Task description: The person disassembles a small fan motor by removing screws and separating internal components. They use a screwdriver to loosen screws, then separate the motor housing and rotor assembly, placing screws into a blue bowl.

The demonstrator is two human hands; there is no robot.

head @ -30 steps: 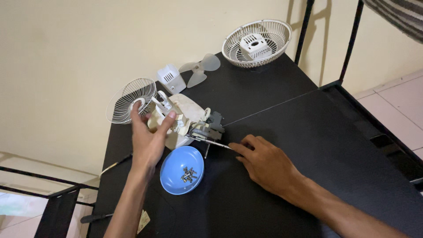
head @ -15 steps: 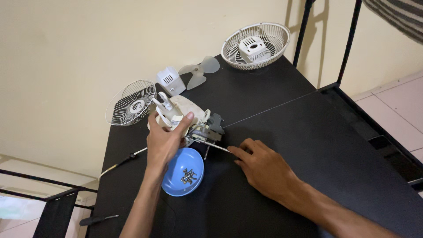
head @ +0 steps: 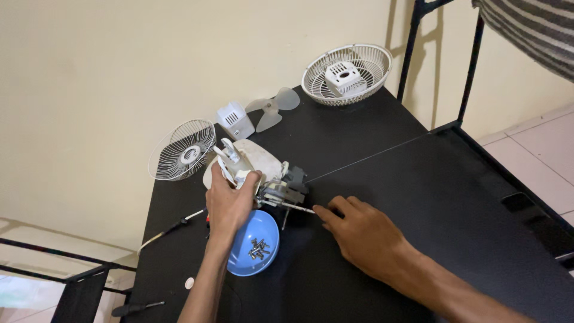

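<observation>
A black rectangular table (head: 371,149) carries everything. At its far edge sits a round white wire fan guard (head: 347,73) lying like a basket; a second round white wire grille (head: 181,151) leans near the left edge. The white plastic fan body with its grey motor (head: 263,176) lies mid-table, gripped by the left hand (head: 230,203), fingers curled around it. The right hand (head: 365,230) seems to pinch the thin metal motor shaft (head: 297,207). A small blue bowl of screws (head: 257,244) sits just below.
</observation>
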